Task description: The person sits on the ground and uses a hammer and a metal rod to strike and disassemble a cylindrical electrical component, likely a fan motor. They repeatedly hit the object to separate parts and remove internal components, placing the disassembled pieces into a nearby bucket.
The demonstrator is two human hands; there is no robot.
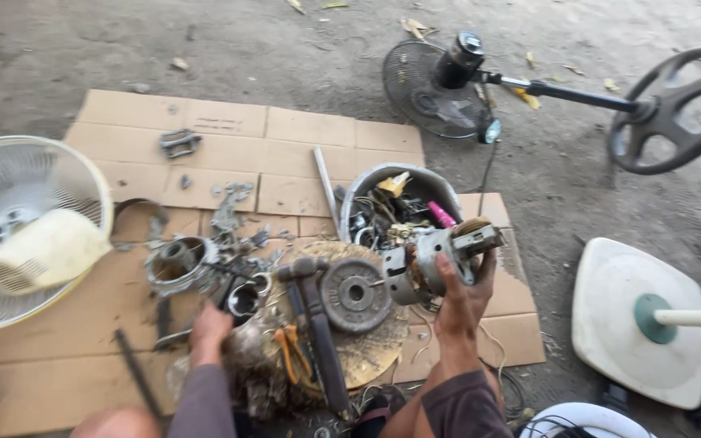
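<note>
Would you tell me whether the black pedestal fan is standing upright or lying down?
Lying down: the black pedestal fan rests sideways on the ground, its round base tipped on edge.

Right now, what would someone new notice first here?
The right hand holding up a grey metal fan motor with copper windings mid-picture. Beneath it, a round wooden stump carries a black-handled hammer. The left hand reaches into grey metal scrap pieces on flattened brown cardboard.

a hammer [318, 324] lies on the wooden slab [367, 357], left of the weight plate [355, 294], before the bucket [399, 199].
</note>
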